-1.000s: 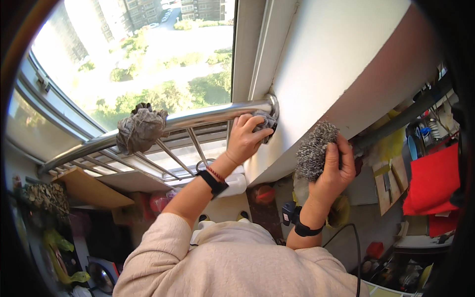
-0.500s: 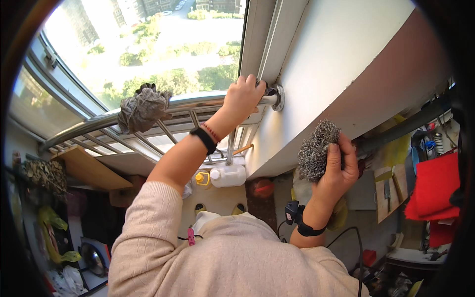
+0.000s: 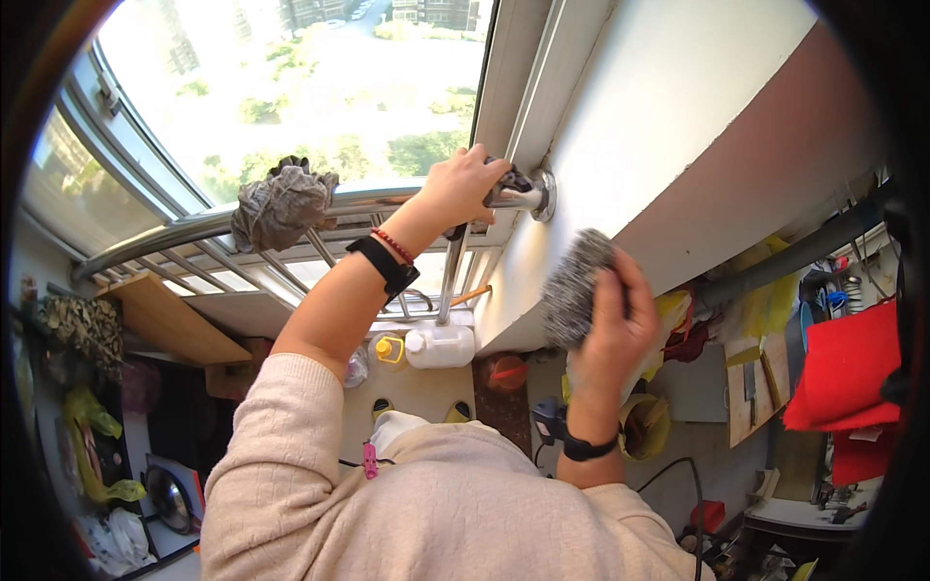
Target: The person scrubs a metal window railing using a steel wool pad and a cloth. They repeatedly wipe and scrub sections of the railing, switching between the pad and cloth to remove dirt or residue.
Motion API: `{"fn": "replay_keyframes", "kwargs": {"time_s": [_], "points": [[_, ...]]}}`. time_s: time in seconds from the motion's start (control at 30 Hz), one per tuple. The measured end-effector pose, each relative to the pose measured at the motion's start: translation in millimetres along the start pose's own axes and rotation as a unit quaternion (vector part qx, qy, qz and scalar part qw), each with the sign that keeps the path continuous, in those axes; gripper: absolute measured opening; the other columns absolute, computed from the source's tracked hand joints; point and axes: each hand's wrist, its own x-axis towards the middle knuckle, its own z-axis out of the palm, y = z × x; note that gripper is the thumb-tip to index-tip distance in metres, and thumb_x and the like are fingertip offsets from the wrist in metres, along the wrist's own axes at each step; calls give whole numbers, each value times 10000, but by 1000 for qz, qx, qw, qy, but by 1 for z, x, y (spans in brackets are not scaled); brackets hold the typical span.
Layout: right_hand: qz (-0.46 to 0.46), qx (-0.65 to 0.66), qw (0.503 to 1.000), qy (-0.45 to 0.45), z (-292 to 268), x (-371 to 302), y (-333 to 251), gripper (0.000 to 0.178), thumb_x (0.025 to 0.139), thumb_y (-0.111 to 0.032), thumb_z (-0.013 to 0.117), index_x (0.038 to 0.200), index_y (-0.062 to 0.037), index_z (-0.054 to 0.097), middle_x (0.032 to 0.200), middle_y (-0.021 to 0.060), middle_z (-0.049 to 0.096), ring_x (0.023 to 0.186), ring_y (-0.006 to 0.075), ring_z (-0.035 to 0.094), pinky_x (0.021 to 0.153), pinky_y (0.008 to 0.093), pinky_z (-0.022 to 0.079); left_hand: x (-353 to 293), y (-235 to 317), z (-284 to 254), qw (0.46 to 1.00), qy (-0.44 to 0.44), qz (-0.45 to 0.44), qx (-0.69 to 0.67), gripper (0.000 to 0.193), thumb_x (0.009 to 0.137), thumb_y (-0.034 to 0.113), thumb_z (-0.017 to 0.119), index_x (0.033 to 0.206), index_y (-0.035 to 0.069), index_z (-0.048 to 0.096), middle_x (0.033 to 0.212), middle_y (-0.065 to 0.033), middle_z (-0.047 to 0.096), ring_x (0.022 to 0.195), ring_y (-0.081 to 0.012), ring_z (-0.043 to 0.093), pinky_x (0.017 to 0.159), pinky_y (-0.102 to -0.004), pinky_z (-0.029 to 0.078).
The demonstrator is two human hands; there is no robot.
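A polished metal railing (image 3: 373, 202) crosses in front of the window. My left hand (image 3: 463, 186) is closed over it near its right end, by the wall. Dark patterned cloth (image 3: 511, 182) pokes out at the fingertips and below the palm, wrapped about the rail; my hand hides the rest. In my right hand (image 3: 617, 324), a grey steel wool scrubber (image 3: 578, 288) is pinched between thumb and fingers. It is blurred and held up in front of the wall, apart from the railing. A crumpled grey cloth (image 3: 284, 205) hangs over the railing to the left of my left hand.
A white plastic jug (image 3: 441, 347) and a yellow-capped bottle (image 3: 389, 351) stand on the floor below the railing. Wooden boards (image 3: 174, 318) lean at the left. The white wall (image 3: 668, 107) rises close on the right. Red cloth (image 3: 845, 368) lies among clutter at far right.
My right hand has swung left with the steel wool scrubber. My left hand has shifted slightly left, and more of the dark cloth shows beside its fingers. The view has shifted a little.
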Motion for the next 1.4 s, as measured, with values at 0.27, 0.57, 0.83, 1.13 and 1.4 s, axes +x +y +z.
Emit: {"fn": "replay_keyframes", "kwargs": {"time_s": [0.27, 0.57, 0.83, 1.13, 1.4], "points": [[-110, -201, 969, 90, 85, 15, 123, 180, 911, -15, 678, 1081, 2, 736, 995, 95, 667, 892, 239, 628, 802, 339, 520, -30, -40, -24, 998, -32, -44, 29, 834, 601, 313, 917, 1329, 117, 559, 1128, -149, 592, 1099, -352, 609, 882, -449, 539], [-219, -383, 895, 68, 117, 15, 158, 136, 794, -3, 751, 923, -47, 741, 931, 74, 655, 863, 286, 631, 765, 383, 530, -34, -43, -10, 998, 50, -30, 13, 680, 621, 279, 898, 1221, 154, 605, 1061, -132, 584, 1028, -342, 622, 835, -457, 550], [-168, -422, 885, 99, 113, 21, 152, 92, 833, -18, 714, 920, -31, 739, 918, 112, 709, 806, 315, 683, 715, 395, 555, -33, -45, -7, 999, 45, -26, 11, 651, 635, 253, 888, 1205, 141, 595, 1118, -124, 564, 1054, -333, 608, 840, -468, 556], [-97, -419, 900, 74, 125, 18, 153, 83, 835, -17, 699, 906, -41, 734, 893, 116, 707, 798, 340, 678, 714, 420, 548, -32, -49, -6, 999, 44, -4, 2, 626, 649, 218, 877, 1203, 132, 598, 1110, -139, 564, 1066, -339, 604, 850, -463, 558], [-114, -387, 906, 131, 119, 21, 158, 93, 827, 2, 695, 909, -18, 733, 874, 146, 704, 771, 358, 673, 720, 423, 544, -32, -50, -6, 999, 37, -1, 6, 608, 669, 217, 866, 1208, 126, 599, 1111, -144, 572, 1070, -336, 605, 865, -454, 544]]}}
